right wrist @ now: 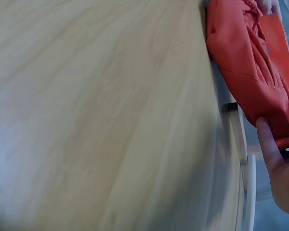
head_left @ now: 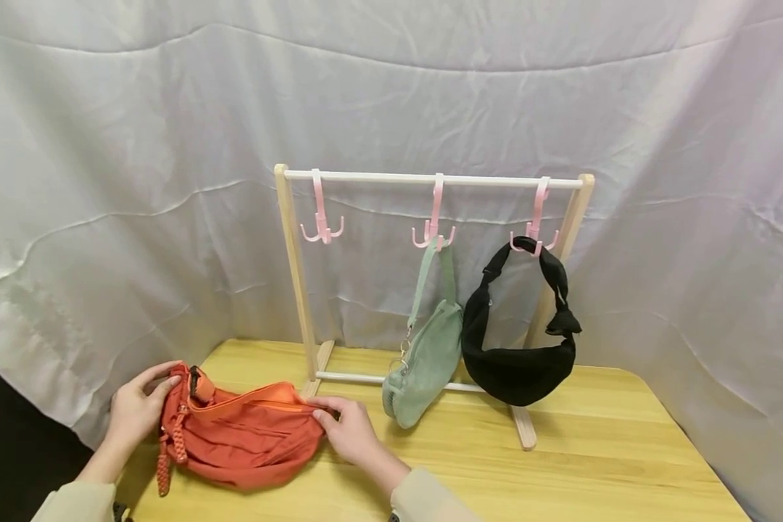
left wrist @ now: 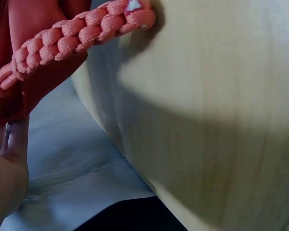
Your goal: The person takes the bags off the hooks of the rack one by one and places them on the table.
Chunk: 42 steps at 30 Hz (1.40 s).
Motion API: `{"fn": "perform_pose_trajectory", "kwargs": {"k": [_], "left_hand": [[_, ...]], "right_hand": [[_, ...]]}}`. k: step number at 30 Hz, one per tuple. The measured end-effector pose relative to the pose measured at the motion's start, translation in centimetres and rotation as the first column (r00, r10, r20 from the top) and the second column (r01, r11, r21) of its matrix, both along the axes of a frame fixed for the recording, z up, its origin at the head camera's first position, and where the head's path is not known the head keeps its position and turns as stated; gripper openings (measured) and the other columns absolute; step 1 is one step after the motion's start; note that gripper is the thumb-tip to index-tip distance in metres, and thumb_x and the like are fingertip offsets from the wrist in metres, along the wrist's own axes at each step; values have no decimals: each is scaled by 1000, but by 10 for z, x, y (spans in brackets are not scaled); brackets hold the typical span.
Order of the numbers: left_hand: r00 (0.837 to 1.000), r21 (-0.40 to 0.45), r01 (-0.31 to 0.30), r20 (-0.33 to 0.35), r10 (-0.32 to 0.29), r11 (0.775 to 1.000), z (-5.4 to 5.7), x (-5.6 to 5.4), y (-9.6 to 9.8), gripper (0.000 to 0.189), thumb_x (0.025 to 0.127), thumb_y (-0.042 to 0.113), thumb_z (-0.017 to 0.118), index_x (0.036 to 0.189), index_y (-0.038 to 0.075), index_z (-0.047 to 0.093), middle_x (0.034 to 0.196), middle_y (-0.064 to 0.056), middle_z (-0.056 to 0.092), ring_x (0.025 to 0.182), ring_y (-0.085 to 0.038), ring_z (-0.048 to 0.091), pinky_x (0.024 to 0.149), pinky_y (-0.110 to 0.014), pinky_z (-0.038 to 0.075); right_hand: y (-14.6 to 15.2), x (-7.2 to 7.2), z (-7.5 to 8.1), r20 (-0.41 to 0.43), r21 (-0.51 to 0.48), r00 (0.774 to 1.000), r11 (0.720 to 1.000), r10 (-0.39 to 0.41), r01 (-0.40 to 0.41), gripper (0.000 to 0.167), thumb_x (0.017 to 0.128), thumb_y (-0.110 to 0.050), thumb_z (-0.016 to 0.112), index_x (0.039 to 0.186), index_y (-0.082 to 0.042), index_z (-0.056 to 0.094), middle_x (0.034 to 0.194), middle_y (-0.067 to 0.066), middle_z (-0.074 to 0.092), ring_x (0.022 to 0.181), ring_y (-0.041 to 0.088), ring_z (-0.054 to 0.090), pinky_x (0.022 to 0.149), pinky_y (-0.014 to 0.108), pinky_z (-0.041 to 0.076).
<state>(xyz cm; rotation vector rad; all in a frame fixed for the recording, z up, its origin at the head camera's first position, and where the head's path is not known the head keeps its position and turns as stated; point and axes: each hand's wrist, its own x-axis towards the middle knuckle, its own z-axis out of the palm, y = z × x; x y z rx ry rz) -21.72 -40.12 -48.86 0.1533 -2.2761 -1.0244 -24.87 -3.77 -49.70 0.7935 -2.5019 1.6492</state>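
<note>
An orange-red shoulder bag [head_left: 248, 442] is at the left of the table, with braided zipper pulls [head_left: 163, 464] hanging from its left end. My left hand [head_left: 137, 407] pinches the bag's upper left corner, near the dark strap buckle [head_left: 196, 380]. At the opposite end, my right hand [head_left: 351, 429] grips the upper right corner between thumb and fingers. The orange strap [head_left: 241, 406] droops across the bag's top. In the left wrist view a braided pull [left wrist: 67, 41] sticks out over the wood. The right wrist view shows my right thumb [right wrist: 269, 142] against the red fabric.
Behind stands a rack with a white bar [head_left: 378, 177] and three pink hooks. The left hook [head_left: 322, 210] carries nothing. A green bag [head_left: 427, 362] hangs from the middle hook, a black bag [head_left: 522, 373] from the right one. Grey cloth [head_left: 391, 94] surrounds the wooden table [head_left: 600, 449].
</note>
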Motion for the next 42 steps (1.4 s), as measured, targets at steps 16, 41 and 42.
{"fn": "perform_pose_trajectory", "kwargs": {"k": [16,41,42], "left_hand": [[983,-117,-28,176,49,993,-18,-7,-21,29,101,16,70,123,-2,74,119,-31,69,89,-30,68,70,-28,47],[930,-78,50,367,-18,996,-29,-14,-25,33,104,16,63,130,-4,68,134,-40,54,124,-63,50,95,-71,44],[929,-79,55,370,-22,995,-29,-15,-25,33,104,16,63,130,-4,68,134,-40,54,124,-63,50,95,-71,44]], "right_hand": [[-22,-3,-12,60,101,997,993,46,-52,37,95,2,69,128,-14,75,117,3,74,105,10,66,94,28,55],[-19,-3,-19,4,212,992,969,126,-124,40,92,0,75,127,-18,75,118,3,72,102,3,61,89,22,52],[-18,-3,-19,7,214,992,969,126,-124,39,92,0,75,127,-18,75,119,3,72,104,4,61,90,22,52]]}}
